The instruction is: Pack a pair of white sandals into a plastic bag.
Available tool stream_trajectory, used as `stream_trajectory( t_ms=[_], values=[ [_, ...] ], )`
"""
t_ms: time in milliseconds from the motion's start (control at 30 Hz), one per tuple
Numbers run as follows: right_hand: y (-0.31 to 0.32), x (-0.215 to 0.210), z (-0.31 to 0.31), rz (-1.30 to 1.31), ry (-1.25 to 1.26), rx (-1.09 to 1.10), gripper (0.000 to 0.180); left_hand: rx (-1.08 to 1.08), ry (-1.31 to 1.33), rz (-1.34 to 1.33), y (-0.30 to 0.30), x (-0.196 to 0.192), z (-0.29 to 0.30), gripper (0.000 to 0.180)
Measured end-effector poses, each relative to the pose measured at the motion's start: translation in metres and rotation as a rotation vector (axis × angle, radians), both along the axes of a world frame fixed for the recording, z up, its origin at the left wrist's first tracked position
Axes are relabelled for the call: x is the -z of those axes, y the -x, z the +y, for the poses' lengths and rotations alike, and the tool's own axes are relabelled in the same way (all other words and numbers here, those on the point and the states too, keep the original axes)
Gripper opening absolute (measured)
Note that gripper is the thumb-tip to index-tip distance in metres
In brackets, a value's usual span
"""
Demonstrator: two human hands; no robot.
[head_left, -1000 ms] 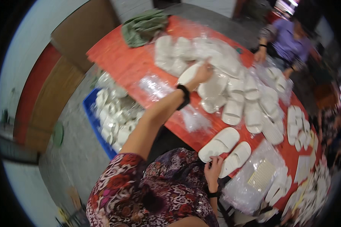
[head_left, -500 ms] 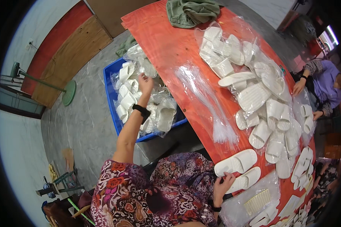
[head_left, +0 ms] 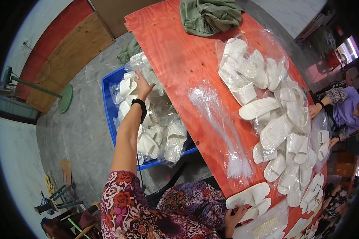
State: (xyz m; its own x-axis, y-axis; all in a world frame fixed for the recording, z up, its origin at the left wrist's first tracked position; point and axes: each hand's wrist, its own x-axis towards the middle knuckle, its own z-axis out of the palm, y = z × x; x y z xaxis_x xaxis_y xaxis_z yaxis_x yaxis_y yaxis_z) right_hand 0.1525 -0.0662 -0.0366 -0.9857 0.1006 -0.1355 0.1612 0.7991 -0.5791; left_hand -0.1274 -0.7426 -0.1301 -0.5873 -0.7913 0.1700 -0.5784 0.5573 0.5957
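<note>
My left hand (head_left: pixel 143 84) reaches over a blue plastic bin (head_left: pixel 109 109). Its fingers are spread and it grips nothing, just above white slippers (head_left: pixel 128 86) in clear bags that fill the bin. Down at the near edge of the table, my right hand (head_left: pixel 234 217) is beside the heel ends of a loose pair of white slippers (head_left: pixel 249 196). Its fingers are loosely bent and apart, with the tips at the slippers; whether they press on them is hard to see. A sheaf of clear plastic bags (head_left: pixel 221 131) lies flat farther up the red table (head_left: pixel 169 59).
Bagged white slippers (head_left: pixel 275 133) are heaped along the table's right side. Near my right hand lies a clear bag (head_left: pixel 263 227) with a yellowish patch. Green cloth (head_left: pixel 209 18) lies at the far end. Across the table, a person in purple (head_left: pixel 345 105) has hands by the slippers.
My left hand has reached farther over the bin and its fingers have spread. My right hand stays beside the loose pair. The whole view has shifted a little.
</note>
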Motion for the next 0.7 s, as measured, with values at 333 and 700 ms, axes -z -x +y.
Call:
stream_trajectory(
  t_ms=[333, 700],
  values=[
    [0.006, 0.002, -0.004, 0.060, -0.124, -0.018, 0.032, -0.047, -0.051, -0.184, 0.026, 0.023, -0.056, 0.146],
    [0.017, -0.007, -0.005, -0.014, -0.194, -0.070, 0.031, 0.099, -0.502, -0.293, 0.034, 0.019, -0.090, 0.140]
  ],
)
